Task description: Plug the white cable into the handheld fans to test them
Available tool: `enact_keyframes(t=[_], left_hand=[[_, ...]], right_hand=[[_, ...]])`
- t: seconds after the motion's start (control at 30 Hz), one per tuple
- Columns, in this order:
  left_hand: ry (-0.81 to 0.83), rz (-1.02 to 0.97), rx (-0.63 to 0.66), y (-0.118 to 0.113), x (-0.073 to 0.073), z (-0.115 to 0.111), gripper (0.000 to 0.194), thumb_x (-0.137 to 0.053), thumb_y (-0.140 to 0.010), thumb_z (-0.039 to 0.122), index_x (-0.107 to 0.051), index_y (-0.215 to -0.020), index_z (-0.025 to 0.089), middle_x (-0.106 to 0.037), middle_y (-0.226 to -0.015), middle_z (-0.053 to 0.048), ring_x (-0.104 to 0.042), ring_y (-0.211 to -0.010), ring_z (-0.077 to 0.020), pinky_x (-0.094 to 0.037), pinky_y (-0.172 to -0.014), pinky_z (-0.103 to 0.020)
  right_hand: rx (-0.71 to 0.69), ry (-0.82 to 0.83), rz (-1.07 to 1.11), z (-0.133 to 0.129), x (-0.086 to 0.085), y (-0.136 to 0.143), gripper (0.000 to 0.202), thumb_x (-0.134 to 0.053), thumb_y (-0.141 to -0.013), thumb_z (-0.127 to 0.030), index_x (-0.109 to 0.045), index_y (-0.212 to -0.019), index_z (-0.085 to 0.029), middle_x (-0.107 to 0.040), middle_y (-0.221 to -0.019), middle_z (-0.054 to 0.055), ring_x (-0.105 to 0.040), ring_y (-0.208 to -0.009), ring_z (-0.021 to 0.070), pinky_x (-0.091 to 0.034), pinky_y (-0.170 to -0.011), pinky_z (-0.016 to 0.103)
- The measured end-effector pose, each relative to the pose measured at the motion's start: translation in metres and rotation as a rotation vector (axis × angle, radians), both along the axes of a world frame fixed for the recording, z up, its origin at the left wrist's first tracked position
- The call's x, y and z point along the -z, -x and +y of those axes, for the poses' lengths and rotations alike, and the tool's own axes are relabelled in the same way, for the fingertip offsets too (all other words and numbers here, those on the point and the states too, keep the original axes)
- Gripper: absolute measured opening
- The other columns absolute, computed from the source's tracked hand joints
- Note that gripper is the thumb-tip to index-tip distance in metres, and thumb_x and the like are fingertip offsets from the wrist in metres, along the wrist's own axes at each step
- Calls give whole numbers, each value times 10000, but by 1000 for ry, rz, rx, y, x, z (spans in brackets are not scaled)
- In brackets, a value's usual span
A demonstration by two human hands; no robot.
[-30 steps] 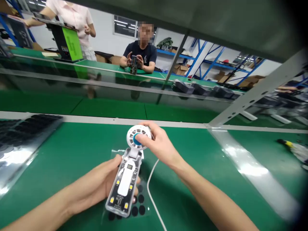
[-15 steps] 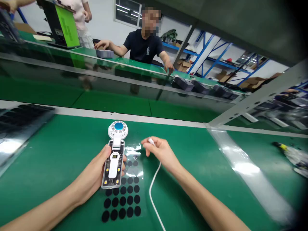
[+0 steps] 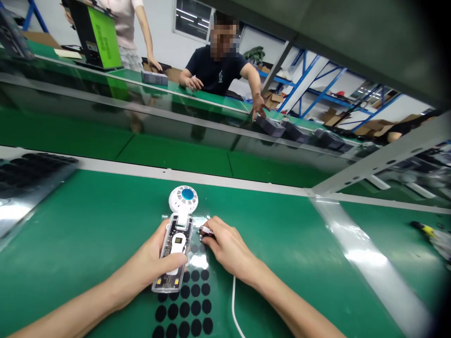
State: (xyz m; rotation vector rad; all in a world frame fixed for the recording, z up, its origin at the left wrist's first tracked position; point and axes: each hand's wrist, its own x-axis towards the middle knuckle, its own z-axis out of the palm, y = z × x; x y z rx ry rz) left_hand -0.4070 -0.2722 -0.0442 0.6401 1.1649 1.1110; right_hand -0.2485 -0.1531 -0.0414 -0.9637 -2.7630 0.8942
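Note:
My left hand (image 3: pixel 158 256) is wrapped round a handheld fan (image 3: pixel 178 225) with a clear body, visible circuit board and small lit display. Its thumb lies across the front. The round white fan head (image 3: pixel 183 199) with a blue centre points up and away from me. Just right of the fan, my right hand (image 3: pixel 227 244) pinches the plug end of a white cable (image 3: pixel 234 300), which trails to the bottom edge. A small gap separates the plug from the fan body. Beneath both hands lies a clear sheet of round black stickers (image 3: pixel 184 308).
More sheets of black discs (image 3: pixel 31 178) lie at the left on the green table (image 3: pixel 105 225). A strip of clear tape (image 3: pixel 355 249) crosses the right side. Beyond the white rail (image 3: pixel 225 180), two co-workers stand or sit by grey boxes (image 3: pixel 271 126). A metal post (image 3: pixel 352 171) rises at right.
My right hand has brought the cable plug left, close to the fan. My left thumb has moved onto the fan's front, and the fan head has turned slightly. Across the line, the co-workers' arms have shifted.

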Motion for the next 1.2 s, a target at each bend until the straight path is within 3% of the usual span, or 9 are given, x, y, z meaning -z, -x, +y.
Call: enact_keyframes(t=[0.3, 0.43, 0.5, 0.63, 0.77, 1.2], left_hand=[[-42, 109, 18, 0, 3, 3, 452, -567, -696, 167, -370, -1099, 226, -565, -849, 0, -593, -746, -185, -463, -720, -341], [-71, 47, 33, 2, 1, 3, 449, -583, -699, 210, -375, -1098, 216, -556, -853, -5, -584, -755, -185, -460, -730, -348], [-90, 23, 24, 2, 1, 2, 489, -609, -686, 249, -367, -1109, 212, -536, -842, 1, -569, -752, -183, -459, -724, -346], [-139, 78, 24, 1, 2, 0, 527, -609, -667, 270, -363, -1129, 207, -527, -898, -11, -543, -775, -182, -447, -731, -339], [-174, 119, 30, 1, 2, 0, 525, -576, -673, 230, -363, -1152, 207, -538, -1013, -33, -534, -810, -177, -429, -759, -332], [-172, 57, 10, 3, -2, 1, 499, -538, -656, 150, -397, -1131, 204, -506, -905, 6, -491, -870, -194, -397, -776, -320]], right_hand=[[20, 119, 109, -3, -7, -2, 183, -488, -780, -36, -463, -715, -205, -535, -758, -25, -505, -700, 138, -351, -613, 246], [181, 363, 264, -9, -25, -1, 103, -509, -792, -147, -527, -704, -198, -496, -610, -45, -443, -549, 117, -334, -517, 231], [190, 417, 329, -15, -37, 5, 95, -511, -794, -173, -532, -704, -195, -485, -590, -49, -430, -521, 110, -333, -498, 225], [47, 233, 371, -28, -47, 23, 145, -473, -829, -145, -498, -698, -200, -533, -659, -28, -490, -617, 126, -348, -574, 236], [-24, 77, 368, -37, -40, 30, 148, -440, -837, -99, -482, -742, -205, -541, -715, -13, -506, -666, 139, -342, -598, 243], [32, 75, 354, -42, -30, 31, 156, -432, -867, -152, -475, -731, -217, -553, -718, 0, -527, -662, 152, -368, -596, 250]])
